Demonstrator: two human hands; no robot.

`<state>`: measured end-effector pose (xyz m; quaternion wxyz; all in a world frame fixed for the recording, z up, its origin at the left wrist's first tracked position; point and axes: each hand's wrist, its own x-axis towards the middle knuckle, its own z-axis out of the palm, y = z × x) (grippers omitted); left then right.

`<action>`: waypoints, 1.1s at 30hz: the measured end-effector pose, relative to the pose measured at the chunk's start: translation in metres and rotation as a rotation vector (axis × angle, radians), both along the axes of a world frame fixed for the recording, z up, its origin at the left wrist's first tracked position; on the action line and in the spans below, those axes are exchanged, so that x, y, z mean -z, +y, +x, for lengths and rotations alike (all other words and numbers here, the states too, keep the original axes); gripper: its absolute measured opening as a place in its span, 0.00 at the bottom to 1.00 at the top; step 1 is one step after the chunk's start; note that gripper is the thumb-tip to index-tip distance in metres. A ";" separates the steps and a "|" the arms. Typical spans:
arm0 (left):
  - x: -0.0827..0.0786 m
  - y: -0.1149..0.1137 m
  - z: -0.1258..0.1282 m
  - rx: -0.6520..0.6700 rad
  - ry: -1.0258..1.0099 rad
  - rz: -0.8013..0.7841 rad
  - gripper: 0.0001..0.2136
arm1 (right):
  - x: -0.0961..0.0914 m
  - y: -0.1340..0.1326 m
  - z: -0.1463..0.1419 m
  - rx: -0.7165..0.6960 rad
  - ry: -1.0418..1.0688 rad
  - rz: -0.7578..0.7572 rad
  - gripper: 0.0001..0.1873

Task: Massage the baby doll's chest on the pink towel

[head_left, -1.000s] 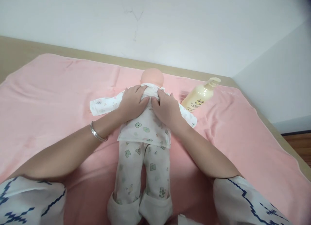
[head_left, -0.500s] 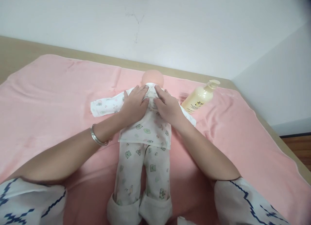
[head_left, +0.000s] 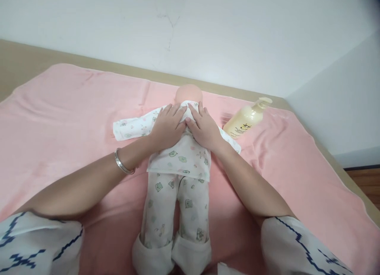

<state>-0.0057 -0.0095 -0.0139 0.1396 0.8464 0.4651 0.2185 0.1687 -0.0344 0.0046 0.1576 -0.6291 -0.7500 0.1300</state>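
A baby doll (head_left: pixel 189 93) lies stretched out with its head toward the wall, dressed in a white printed top (head_left: pixel 181 159) and matching trousers (head_left: pixel 160 207) with turned-up cuffs. Only the smooth back or crown of its head shows. My left hand (head_left: pixel 168 126) rests flat on the upper left of the top, fingers spread. On the upper right lies my right hand (head_left: pixel 204 126), also open, its fingers pointing toward the head. Both thumbs nearly meet at the middle of the doll's body. Neither hand grips anything.
A yellowish pump bottle (head_left: pixel 245 118) lies tilted on the pink blanket (head_left: pixel 74 109), right of the doll. Behind the blanket runs a wooden edge (head_left: pixel 133 71), against a white wall (head_left: pixel 225 37). A white piece (head_left: pixel 227 269) shows at the bottom edge.
Both hands have flattened and spread their fingers on the top, whose cloth looks less bunched between them. The whole view has shifted slightly.
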 end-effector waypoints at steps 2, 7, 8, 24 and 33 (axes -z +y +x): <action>0.000 0.003 -0.001 0.018 -0.032 -0.002 0.31 | -0.003 -0.003 -0.002 -0.018 -0.038 -0.005 0.37; -0.006 0.007 -0.003 -0.062 -0.087 -0.080 0.32 | -0.005 -0.018 -0.016 0.045 -0.100 -0.014 0.38; -0.007 0.007 -0.003 -0.069 -0.085 -0.085 0.33 | -0.004 -0.020 -0.018 0.056 -0.093 -0.001 0.37; -0.005 -0.003 0.001 -0.144 -0.067 -0.063 0.27 | -0.004 -0.011 -0.015 0.113 -0.017 0.006 0.39; -0.005 0.001 0.000 -0.142 -0.076 -0.070 0.29 | 0.000 -0.015 -0.017 0.092 0.027 0.018 0.39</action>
